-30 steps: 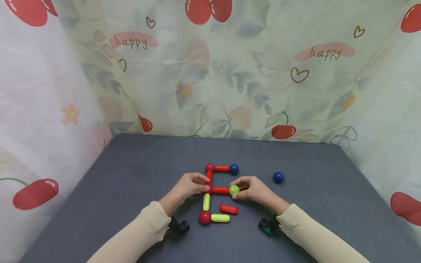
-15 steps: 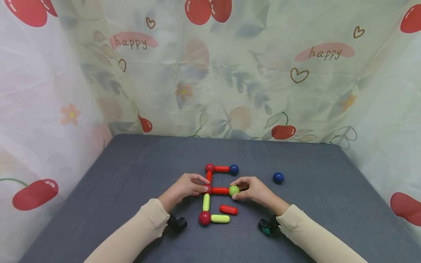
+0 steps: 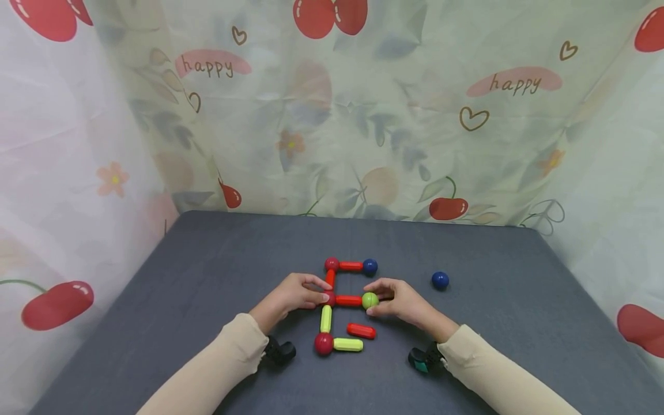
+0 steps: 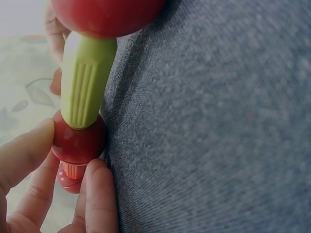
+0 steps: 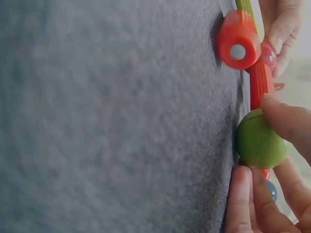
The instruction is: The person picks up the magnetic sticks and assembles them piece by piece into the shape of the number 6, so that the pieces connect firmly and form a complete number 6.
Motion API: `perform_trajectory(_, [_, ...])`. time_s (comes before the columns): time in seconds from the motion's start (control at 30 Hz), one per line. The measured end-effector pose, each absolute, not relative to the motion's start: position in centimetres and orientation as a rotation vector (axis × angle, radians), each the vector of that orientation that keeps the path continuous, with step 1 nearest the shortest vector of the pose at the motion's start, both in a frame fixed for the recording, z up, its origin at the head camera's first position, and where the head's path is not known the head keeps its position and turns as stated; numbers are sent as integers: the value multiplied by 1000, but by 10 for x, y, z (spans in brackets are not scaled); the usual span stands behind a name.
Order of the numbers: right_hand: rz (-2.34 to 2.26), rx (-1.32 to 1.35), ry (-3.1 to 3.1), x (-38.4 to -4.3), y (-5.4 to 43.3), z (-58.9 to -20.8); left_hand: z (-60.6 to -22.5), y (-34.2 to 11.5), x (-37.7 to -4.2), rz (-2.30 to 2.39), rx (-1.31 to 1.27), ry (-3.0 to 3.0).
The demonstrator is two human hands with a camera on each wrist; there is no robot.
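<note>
My left hand (image 3: 300, 292) pinches the middle red ball (image 4: 77, 141) of a magnetic stick-and-ball figure, thumb on one side and fingers on the other. My right hand (image 3: 399, 298) holds the green ball (image 5: 261, 139) between thumb and fingertips. A red stick (image 3: 349, 301) joins these two balls. From the middle ball, another red stick (image 3: 330, 279) runs up to the top red ball (image 3: 332, 264), and a yellow-green stick (image 4: 85, 80) runs down to the bottom red ball (image 3: 324, 343). A second yellow-green stick (image 3: 348, 344) extends right from that one.
At the top, a red stick (image 3: 351, 266) ends in a blue ball (image 3: 370, 267). A loose red stick (image 3: 361, 331) lies between the middle and bottom rows. One more blue ball (image 3: 440, 280) sits apart at the right. Patterned cloth (image 3: 342, 115) borders the dark table (image 3: 233, 248).
The left fingers settle slightly closer around the middle red ball, and the left wrist shifts a little. The right hand and the figure stay in place.
</note>
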State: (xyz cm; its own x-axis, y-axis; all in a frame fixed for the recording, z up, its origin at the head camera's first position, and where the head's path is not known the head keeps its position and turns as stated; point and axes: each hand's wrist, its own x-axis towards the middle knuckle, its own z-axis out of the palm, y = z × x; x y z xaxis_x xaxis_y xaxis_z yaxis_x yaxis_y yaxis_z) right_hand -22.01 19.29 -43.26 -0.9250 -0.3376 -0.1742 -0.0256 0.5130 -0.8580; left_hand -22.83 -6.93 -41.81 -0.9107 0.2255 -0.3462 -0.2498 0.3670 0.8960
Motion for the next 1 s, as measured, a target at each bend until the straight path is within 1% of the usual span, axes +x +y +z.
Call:
perform_trajectory(0.23, [-1444,-215,2446,-211,187,-428,-420,-70,-229,1570,-13,2221])
perform_trajectory(0.37, [-1444,-222,2514,-202,181,-420,-420,-70,-229,1568,-9,2222])
perform_trajectory(0.7, [-1446,-369,2550,-179,173,-397,-419,-69,-229,1551,-19,2235])
perform_trajectory(1.0, [-1275,-493,2464,-172,170,-402,-424,-70,-231,1525,-3,2267])
